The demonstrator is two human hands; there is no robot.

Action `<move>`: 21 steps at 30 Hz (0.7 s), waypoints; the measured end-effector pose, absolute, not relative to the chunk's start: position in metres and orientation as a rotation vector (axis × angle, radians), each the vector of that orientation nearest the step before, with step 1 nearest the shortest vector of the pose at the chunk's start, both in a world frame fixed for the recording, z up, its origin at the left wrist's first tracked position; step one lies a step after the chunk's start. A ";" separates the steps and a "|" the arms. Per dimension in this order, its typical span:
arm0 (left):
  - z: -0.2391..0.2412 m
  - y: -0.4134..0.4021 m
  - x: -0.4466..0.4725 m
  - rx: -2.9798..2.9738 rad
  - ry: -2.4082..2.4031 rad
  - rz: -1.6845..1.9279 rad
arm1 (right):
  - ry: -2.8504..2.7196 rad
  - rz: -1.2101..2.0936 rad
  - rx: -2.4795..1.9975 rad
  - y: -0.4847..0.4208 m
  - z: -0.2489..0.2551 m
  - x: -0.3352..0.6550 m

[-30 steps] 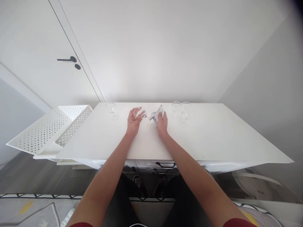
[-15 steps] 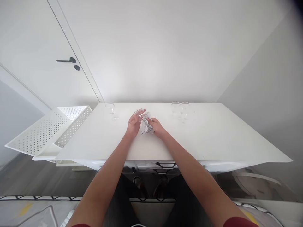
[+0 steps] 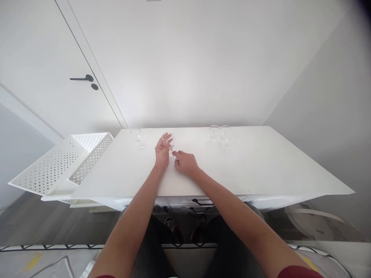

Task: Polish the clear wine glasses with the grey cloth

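Observation:
A clear stemmed wine glass (image 3: 168,139) is tilted in my left hand (image 3: 162,152), whose fingers wrap around its bowl. Close by on the right, my right hand (image 3: 187,163) is closed with its knuckles up, and its fingertips reach the lower end of the glass near the stem. What lies under those curled fingers is hidden; the white cloth seen earlier cannot be made out. Another wine glass (image 3: 136,136) stands on the white cabinet top (image 3: 249,166) to the left. Two further glasses, a left one (image 3: 214,133) and a right one (image 3: 225,134), stand close together on the right.
A white perforated metal rack (image 3: 55,162) adjoins the cabinet's left end. Behind the cabinet rises a white wall (image 3: 185,69), with a door and its black handle (image 3: 84,78) at left. Dark drawer handles (image 3: 203,202) are below the front edge. Patterned bedding (image 3: 52,258) lies behind me.
The white crumpled cloth between my hands has gone from sight. My right hand has moved down and turned knuckles up, and the glass in my left hand has shifted slightly left.

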State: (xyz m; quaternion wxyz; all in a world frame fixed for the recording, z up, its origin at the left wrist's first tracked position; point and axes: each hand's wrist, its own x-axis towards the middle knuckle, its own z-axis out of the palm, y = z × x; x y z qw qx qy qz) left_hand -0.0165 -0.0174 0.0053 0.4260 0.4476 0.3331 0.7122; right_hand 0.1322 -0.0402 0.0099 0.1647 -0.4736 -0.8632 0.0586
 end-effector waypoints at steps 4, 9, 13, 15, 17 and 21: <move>0.005 -0.020 -0.014 1.151 0.889 1.765 | -2.524 0.066 -1.302 -0.046 0.010 0.132; 0.004 -0.020 -0.014 1.206 0.894 1.723 | -2.628 0.066 -1.254 -0.048 0.010 0.133; 0.002 -0.020 -0.013 1.249 0.900 1.683 | -2.641 0.064 -1.345 -0.046 0.011 0.130; 0.001 -0.021 -0.012 1.273 0.883 1.654 | -2.634 0.063 -1.399 -0.046 0.011 0.128; 0.002 -0.023 -0.011 1.308 0.866 1.621 | -2.626 0.058 -1.451 -0.046 0.012 0.129; 0.007 -0.028 -0.012 1.360 0.917 1.644 | -2.572 0.017 -1.601 -0.049 0.011 0.143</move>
